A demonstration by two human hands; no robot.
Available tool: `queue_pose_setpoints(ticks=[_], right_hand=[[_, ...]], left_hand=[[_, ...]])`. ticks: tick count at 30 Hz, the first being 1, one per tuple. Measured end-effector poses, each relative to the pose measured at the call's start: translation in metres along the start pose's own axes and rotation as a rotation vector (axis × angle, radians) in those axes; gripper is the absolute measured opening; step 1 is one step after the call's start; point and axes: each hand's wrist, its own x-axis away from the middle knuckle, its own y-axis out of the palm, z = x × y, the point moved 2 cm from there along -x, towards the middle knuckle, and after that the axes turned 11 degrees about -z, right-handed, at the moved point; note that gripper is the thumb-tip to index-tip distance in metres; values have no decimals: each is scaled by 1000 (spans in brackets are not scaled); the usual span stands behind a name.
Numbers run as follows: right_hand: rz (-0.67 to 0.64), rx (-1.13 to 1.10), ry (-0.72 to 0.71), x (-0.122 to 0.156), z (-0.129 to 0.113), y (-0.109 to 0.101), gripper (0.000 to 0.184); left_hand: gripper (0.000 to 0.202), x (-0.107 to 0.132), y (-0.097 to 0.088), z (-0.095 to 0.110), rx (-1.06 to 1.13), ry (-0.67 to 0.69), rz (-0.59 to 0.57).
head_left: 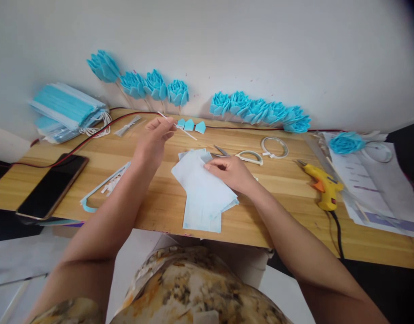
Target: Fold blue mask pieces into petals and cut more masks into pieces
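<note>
Sheets lie loosely fanned, near centre of the tabletop. Look thin, light, soft; likely to crease or slide, so best lifted flat by a corner, one layer at a time. Right hand is at their right side, fingertips on top; can't tell if it pinches a layer. Scissors just beyond. Farther left, left hand pinches a strip above the tabletop. Strip seems very light, thin, probably bendable; hold gently near the middle to avoid kinks. Petals nearby, flowers along the far edge.
</note>
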Motion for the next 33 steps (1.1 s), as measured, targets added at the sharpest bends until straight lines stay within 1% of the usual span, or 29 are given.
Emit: queue_pose_setpoints(ticks=[1,2,4,6,7,9,12,15,18,23,26,28,30,33], right_hand=[[7,48,-21,1,-1,-3,25],[41,84,-40,1,-2,-7,24],[146,76,-61,3,-5,-13,24],[196,-57,-72,4,-7,-17,26],[195,-144,-77,4,-8,-17,26],[182,-279,-90,4,-10,-15,24],[203,-310,-86,4,-12,-12,21],[278,-300,-76,3,-10,-13,21],[333,-354,-92,2,-6,-15,23],[355,-422,-91,-1,0,-16,29],[352,-436,-79,-1,2,-15,30],[341,-460,-69,-1,3,-14,29],[341,-491,-71,0,3,-13,29],[356,-515,-70,-1,1,-13,28]], left_hand=[[24,1,1,1,0,7,-44],[24,2,4,2,-2,4,-114],[26,9,17,2,-25,-39,-300],[27,18,33,-1,-82,-102,-472],[27,22,40,-3,-116,-123,-533],[24,28,50,-6,-171,-147,-595],[21,32,55,-11,-216,-148,-584],[19,32,52,-13,-220,-127,-539],[22,30,50,-14,-216,-113,-513],[21,29,49,-13,-240,-85,-505],[17,28,48,-11,-261,-47,-540],[16,28,48,-10,-266,-46,-560],[15,29,48,-10,-271,-68,-545],[16,30,49,-13,-320,-92,-492]])
